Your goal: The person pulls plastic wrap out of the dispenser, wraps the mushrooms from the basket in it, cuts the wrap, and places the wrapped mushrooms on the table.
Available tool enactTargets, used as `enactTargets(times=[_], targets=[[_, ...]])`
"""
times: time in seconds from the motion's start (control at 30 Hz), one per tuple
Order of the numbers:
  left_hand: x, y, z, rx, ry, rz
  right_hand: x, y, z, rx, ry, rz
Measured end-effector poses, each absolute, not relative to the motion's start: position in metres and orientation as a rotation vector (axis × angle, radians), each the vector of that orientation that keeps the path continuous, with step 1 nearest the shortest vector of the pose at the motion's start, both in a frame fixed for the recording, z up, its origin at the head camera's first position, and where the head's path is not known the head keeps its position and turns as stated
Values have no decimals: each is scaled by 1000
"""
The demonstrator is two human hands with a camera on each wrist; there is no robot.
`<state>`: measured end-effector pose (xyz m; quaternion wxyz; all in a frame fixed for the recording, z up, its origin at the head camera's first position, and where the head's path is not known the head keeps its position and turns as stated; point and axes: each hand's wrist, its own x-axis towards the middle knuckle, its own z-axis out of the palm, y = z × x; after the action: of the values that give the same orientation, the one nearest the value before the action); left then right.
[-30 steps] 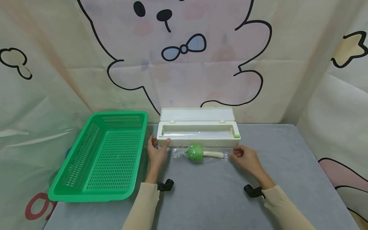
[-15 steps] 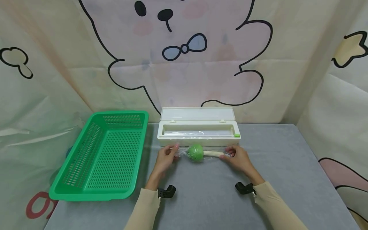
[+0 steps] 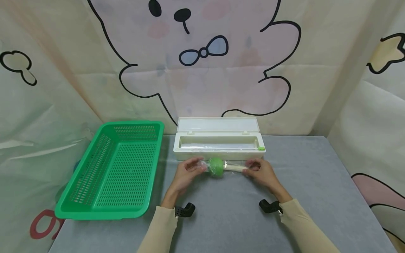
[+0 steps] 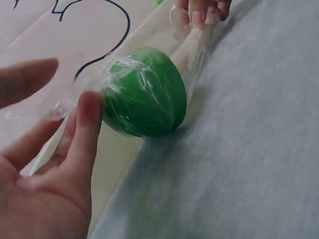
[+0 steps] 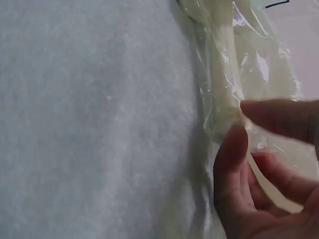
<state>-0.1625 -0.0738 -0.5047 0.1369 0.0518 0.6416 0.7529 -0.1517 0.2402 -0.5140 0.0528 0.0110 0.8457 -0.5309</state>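
A green rounded head with a pale stalk (image 3: pixel 233 168), loosely wrapped in clear cling film (image 4: pixel 144 74), lies on the table in front of the white box. At the head's left end, my left hand (image 3: pixel 186 175) gathers the loose film between thumb and fingers; the thumb is beside the green head (image 4: pixel 149 99). My right hand (image 3: pixel 262 175) pinches the film at the stalk's right end, thumb and forefinger close together in the right wrist view. What kind of thing is wrapped cannot be told.
Behind the hands stands a white cling film dispenser (image 3: pixel 218 155), its lid (image 3: pixel 218 124) raised and a green slider (image 3: pixel 261 148) at its right. A green plastic basket (image 3: pixel 145 213) is on the left of the grey tabletop (image 3: pixel 227 218). A printed cloth hangs behind.
My left hand has moved right from the dispenser's corner to the film by the green head. My right hand has shifted left onto the film at the stalk's end.
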Motion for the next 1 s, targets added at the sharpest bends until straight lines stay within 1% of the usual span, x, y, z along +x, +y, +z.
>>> enactTargets(times=[0.13,0.3,0.4,0.57,0.83,1.0], targets=[[-165,-75,-508,215,1711,2205,-153,248,-514,-89,2360,-1760],[-167,-71,-509,153,1811,2182,-154,255,-516,-168,2171,-1839],[-166,-64,-509,146,2003,2117,-155,254,-519,-167,2184,-1804],[-167,-55,-514,230,2225,2025,-158,248,-523,-172,2272,-1723],[-168,-53,-511,156,2108,2039,-156,249,-520,-308,2420,-1665],[-168,-51,-505,260,1991,2027,-154,252,-518,-384,2265,-1786]])
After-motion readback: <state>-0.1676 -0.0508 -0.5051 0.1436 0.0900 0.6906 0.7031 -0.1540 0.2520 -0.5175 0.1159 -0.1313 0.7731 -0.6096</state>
